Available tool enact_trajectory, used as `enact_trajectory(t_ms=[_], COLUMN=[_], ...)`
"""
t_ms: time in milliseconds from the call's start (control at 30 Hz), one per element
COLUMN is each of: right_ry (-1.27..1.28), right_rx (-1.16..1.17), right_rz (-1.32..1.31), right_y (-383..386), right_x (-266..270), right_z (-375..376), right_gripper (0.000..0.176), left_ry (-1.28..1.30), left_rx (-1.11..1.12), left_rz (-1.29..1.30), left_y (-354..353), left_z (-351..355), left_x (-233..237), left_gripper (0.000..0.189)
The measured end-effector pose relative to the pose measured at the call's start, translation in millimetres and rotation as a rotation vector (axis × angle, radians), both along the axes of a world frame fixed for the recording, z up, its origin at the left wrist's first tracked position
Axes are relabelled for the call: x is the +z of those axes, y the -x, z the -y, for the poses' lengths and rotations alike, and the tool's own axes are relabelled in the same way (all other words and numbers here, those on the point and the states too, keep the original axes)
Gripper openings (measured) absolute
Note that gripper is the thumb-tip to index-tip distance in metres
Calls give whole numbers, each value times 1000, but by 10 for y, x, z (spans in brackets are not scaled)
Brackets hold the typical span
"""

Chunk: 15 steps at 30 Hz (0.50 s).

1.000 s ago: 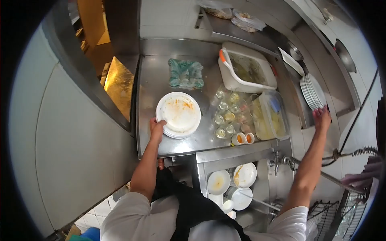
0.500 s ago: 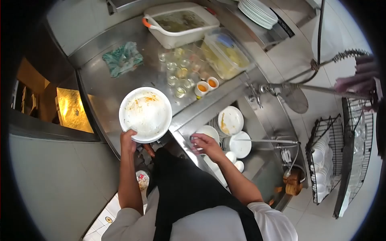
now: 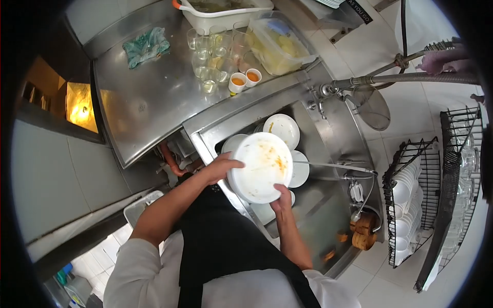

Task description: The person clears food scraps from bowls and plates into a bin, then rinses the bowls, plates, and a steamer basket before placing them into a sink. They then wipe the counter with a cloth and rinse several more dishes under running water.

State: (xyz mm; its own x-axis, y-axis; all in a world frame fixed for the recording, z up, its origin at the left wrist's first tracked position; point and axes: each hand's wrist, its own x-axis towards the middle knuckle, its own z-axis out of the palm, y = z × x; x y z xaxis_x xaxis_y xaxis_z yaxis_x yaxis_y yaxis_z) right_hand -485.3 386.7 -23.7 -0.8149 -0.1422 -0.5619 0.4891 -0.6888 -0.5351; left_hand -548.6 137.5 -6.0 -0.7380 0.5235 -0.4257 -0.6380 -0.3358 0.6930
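Note:
A stack of white plates (image 3: 259, 167) with orange sauce smears and food bits on top is held between both hands over the sink's near edge. My left hand (image 3: 222, 168) grips its left rim, thumb over the top. On the lower right rim, my right hand (image 3: 281, 199) closes with its thumb up. Behind and beside it in the sink (image 3: 328, 205), more white dishes show: a smeared plate (image 3: 282, 129) on a pile and another white plate (image 3: 299, 169), partly covered by the held stack.
Drinking glasses (image 3: 208, 79) and two white cups of orange sauce (image 3: 238, 82) stand on the steel counter (image 3: 149, 108). A clear plastic tub (image 3: 282, 46) and a white basin (image 3: 226, 18) sit behind. Wire racks (image 3: 411, 200) hang at right; wooden steamer baskets (image 3: 364, 231) lie in the sink corner.
The plates have moved right, from over the counter to over the sink. My right hand, empty before, now grips their rim too. The view has shifted.

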Motion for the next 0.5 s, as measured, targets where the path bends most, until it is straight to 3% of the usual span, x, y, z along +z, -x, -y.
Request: enact_trajectory(t_ms=[67, 100, 233, 367, 500], right_ry=[-33, -16, -205, -274, -309], right_rx=[-195, -200, -312, -381, -448], right_rz=[5, -20, 47, 118, 180], right_y=[-126, -157, -120, 126, 260], right_x=[-155, -291, -710, -1114, -1459], right_z=[-370, -587, -1326, -1816, -2092], right_gripper=[62, 61, 59, 57, 54], left_ry=[96, 295, 283, 516, 592], left_rx=[-62, -8, 0, 354, 680], left_rz=[-27, -48, -106, -46, 146], left_y=[-2, -20, -255, -824, -1476], left_z=[-259, -402, -258, 215, 667], left_x=[324, 127, 151, -10, 102], left_gripper=[59, 59, 54, 31, 28])
